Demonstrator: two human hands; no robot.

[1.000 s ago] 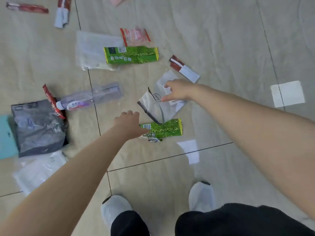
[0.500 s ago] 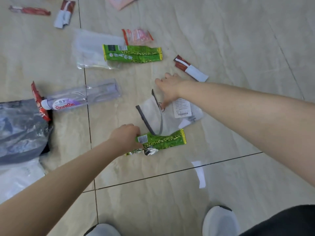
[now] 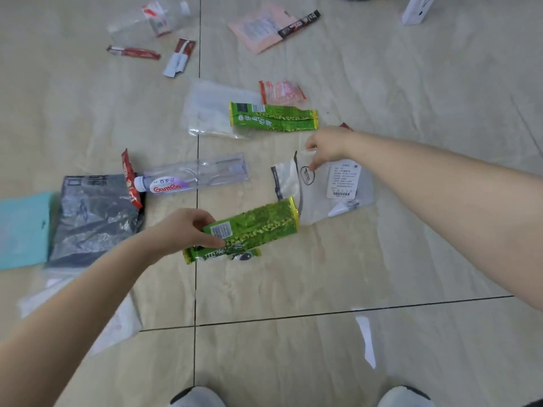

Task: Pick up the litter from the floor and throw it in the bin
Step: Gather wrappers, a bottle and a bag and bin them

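Hands, head view: my left hand (image 3: 182, 230) is closed on one end of a green snack wrapper (image 3: 249, 230), thumb on top, and the wrapper appears lifted clear of the floor (image 3: 411, 83). My right hand (image 3: 329, 145) pinches the upper edge of a clear zip bag (image 3: 323, 186) with a white label; the rest of the bag appears to lie on the tiles.

Progress, as I judge it: early stage. Two pieces are in hand and none can be confirmed as binned. Remaining on the floor:
- a second green wrapper (image 3: 273, 117) lying partly over a clear plastic sheet (image 3: 208, 110);
- a flattened water bottle (image 3: 191, 177) with a red sachet (image 3: 130, 180) at its cap;
- a grey plastic bag (image 3: 94, 215) beside a teal sheet (image 3: 23, 230);
- a pink pouch (image 3: 258, 30) with a dark stick pack (image 3: 299, 23) on it, plus small red wrappers further off.

Limits of the view: no bin is visible, so its position is unknown. A white box (image 3: 417, 8) is cut by the top edge. A red item behind my right wrist is mostly hidden. Pale plastic under my left forearm is blurred, and I cannot identify it.
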